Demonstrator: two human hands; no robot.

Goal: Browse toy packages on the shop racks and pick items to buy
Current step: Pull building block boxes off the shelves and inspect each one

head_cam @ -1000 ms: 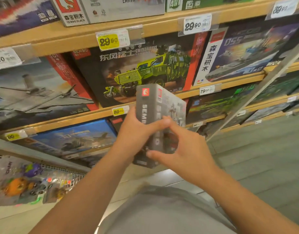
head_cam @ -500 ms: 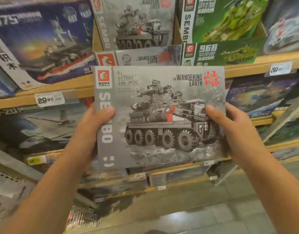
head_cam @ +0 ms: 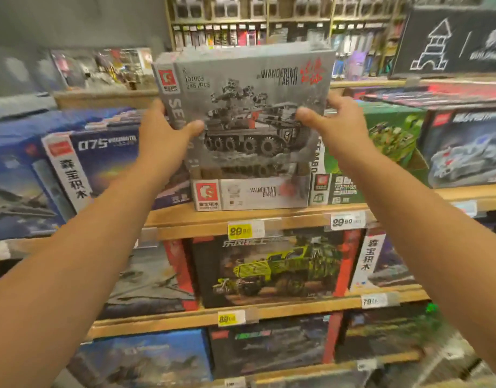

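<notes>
A grey toy box (head_cam: 249, 107) printed with a many-wheeled armoured vehicle and "Wandering Earth" stands upright, face forward, slightly tilted, above an open display carton (head_cam: 251, 193) of matching boxes.

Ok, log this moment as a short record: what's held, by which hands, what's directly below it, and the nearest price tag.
held item: grey Wandering Earth box, armoured vehicle picture facing the camera
left hand: grips the box's left edge
right hand: grips the box's right edge
box position: raised in front of the top shelf
directly below: open display carton with the same Wandering Earth branding
nearest price tag: yellow tag, reads about 29.90
shelf below: green truck box
</notes>
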